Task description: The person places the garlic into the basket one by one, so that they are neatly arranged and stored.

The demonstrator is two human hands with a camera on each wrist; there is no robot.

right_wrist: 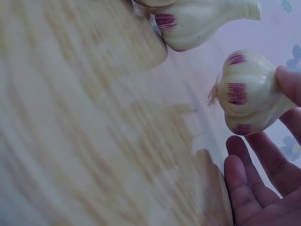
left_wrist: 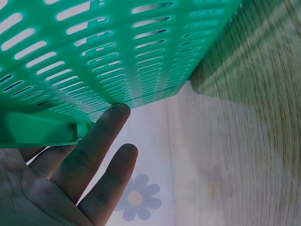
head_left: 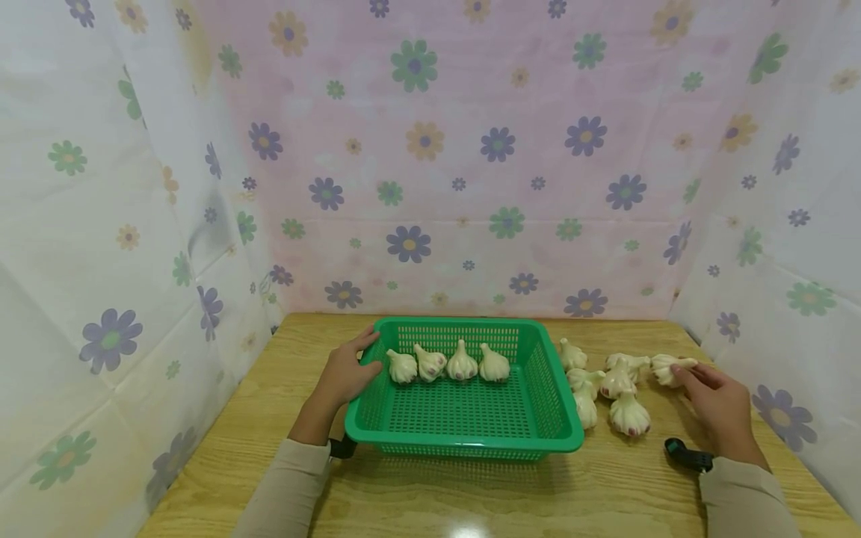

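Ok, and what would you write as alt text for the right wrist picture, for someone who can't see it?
The fingers of a right hand pinch a purple-streaked garlic bulb, its roots pointing left. More garlic shows at the top edge, wood-grained tabletop fills the left, and a pale flowered backdrop lies behind.

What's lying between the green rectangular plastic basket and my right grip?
The head view shows a cluster of cream-coloured, purple-marked garlic bulbs between the basket and your right grip, which pinches another bulb.

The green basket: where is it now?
In the head view, the green basket sits on the table, the left hand at its left rim and loose garlic bulbs just past its right side.
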